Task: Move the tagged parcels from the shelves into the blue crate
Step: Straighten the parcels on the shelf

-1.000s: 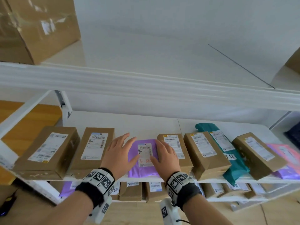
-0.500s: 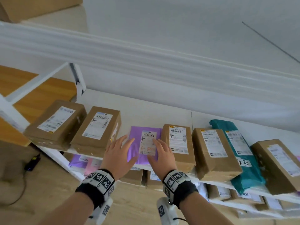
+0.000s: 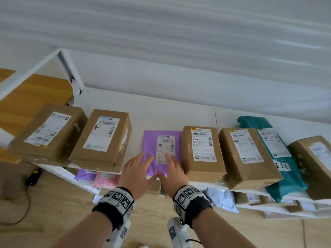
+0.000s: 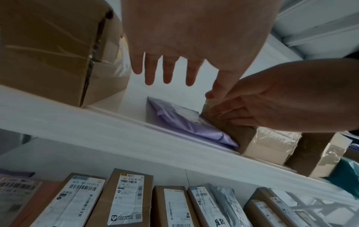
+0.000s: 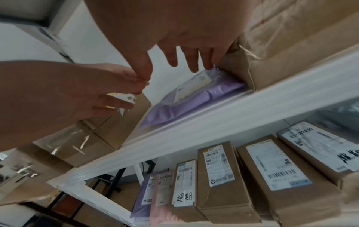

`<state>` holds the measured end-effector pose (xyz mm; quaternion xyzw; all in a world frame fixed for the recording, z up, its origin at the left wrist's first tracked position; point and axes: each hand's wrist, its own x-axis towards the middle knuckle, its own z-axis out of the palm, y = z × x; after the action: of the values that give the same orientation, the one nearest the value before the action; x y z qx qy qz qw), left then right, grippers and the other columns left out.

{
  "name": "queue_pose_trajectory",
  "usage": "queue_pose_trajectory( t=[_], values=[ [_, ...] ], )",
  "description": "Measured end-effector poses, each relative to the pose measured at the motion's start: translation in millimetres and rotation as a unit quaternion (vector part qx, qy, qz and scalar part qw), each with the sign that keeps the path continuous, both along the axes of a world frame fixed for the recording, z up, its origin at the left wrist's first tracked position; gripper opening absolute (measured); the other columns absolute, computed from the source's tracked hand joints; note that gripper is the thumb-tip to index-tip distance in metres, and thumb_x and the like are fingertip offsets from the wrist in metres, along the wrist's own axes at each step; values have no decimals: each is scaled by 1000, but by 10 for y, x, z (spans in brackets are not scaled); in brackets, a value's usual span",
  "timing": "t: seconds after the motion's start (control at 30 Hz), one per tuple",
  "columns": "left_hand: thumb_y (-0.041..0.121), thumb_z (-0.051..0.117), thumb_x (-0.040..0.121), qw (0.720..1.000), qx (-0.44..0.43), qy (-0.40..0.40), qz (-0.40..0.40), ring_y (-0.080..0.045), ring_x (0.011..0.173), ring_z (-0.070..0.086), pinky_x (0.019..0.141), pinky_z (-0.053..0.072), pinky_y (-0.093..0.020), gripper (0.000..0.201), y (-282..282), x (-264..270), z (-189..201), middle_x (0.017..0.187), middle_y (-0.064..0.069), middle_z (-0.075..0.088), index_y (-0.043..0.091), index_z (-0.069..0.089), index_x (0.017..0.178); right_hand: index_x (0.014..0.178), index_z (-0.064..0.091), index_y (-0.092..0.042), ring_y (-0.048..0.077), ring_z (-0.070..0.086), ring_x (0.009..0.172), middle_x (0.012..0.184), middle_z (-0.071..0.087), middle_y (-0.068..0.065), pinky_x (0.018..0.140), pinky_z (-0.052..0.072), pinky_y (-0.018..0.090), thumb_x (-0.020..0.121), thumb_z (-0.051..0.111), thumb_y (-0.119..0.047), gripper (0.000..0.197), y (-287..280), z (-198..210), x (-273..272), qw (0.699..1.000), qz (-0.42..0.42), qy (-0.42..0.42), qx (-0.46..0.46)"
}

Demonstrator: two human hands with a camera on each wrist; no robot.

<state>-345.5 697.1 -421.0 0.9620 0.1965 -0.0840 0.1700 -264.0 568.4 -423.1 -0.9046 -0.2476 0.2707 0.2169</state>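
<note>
White shelf [image 3: 172, 113] bears a purple mailer [image 3: 162, 140]; wrist views show both hands' fingers [image 4: 168, 72] spread above, holding nothing.

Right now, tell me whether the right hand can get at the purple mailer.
Probably yes. The right hand is open just above the purple mailer, which lies flat at the shelf front with nothing on it. The brown box hugs its right edge, so side grip looks tight.

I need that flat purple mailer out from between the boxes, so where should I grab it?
Pinch the purple mailer at its near edge, coming from the shelf front. It lies flat and thin, with a brown box tight against its right side, so that side gives no grip.
</note>
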Motion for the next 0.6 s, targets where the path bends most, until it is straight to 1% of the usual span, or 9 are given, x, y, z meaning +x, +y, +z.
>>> queue_pose_trajectory(
  t=[0.03,0.1,0.2,0.27,0.33,0.4,0.47,0.53,0.6],
  values=[
    [70,35,89,1000,0,7,-3,-20,146,18,117,15,-35,74,4,19,-17,161,2,13,34,18,152,154,3,-24,21,10,148,162,4,2,118,19,40,98,46,-39,72,5,-23,2,1000,-2,5,-10],
    [65,42,90,1000,-8,12,-9,-20,147,15,118,15,-37,72,13,48,-70,161,2,12,36,19,151,154,2,-23,23,7,149,162,3,5,120,16,41,99,43,-40,71,28,-94,12,1000,-2,16,-22],
    [64,42,90,999,-18,45,-17,-22,148,12,119,15,-40,71,32,70,-173,162,4,9,40,15,151,154,4,-22,24,5,149,162,3,7,120,12,42,100,38,-45,68,60,-208,12,998,1,38,-49],
    [62,42,92,997,-19,67,-19,-24,148,10,120,13,-40,71,54,70,-196,162,5,8,41,10,152,155,8,-22,23,6,149,162,8,7,120,11,41,100,35,-46,65,86,-239,-13,998,18,40,-53],
    [56,43,93,996,-9,79,-27,-24,148,11,120,15,-39,71,85,62,-199,162,3,9,39,8,152,154,13,-21,21,9,149,161,15,6,121,10,37,101,34,-44,62,125,-241,-55,998,44,27,-46],
    [51,44,95,996,-4,83,-31,-25,147,14,119,19,-40,71,130,52,-224,162,1,10,35,7,153,153,18,-21,19,14,147,159,21,5,120,12,34,101,33,-44,59,163,-230,-93,998,54,19,-38],
    [50,43,96,995,-9,93,-27,-26,147,12,119,19,-41,69,183,46,-288,162,1,9,33,8,153,151,25,-22,18,21,145,157,27,3,117,19,34,101,35,-44,55,180,-213,-107,999,39,4,-32],
    [50,40,97,993,-6,113,-33,-28,148,8,120,16,-44,66,236,44,-351,163,0,7,32,12,153,147,31,-23,18,25,142,153,33,0,114,23,34,100,38,-41,51,175,-190,-96,999,4,-23,-24],
    [49,36,99,990,-4,131,-43,-32,148,7,121,12,-46,61,260,44,-366,163,0,3,33,14,153,146,31,-23,20,24,141,151,31,0,114,26,38,98,42,-37,51,169,-204,-63,998,-49,-25,-13]
  ],
)
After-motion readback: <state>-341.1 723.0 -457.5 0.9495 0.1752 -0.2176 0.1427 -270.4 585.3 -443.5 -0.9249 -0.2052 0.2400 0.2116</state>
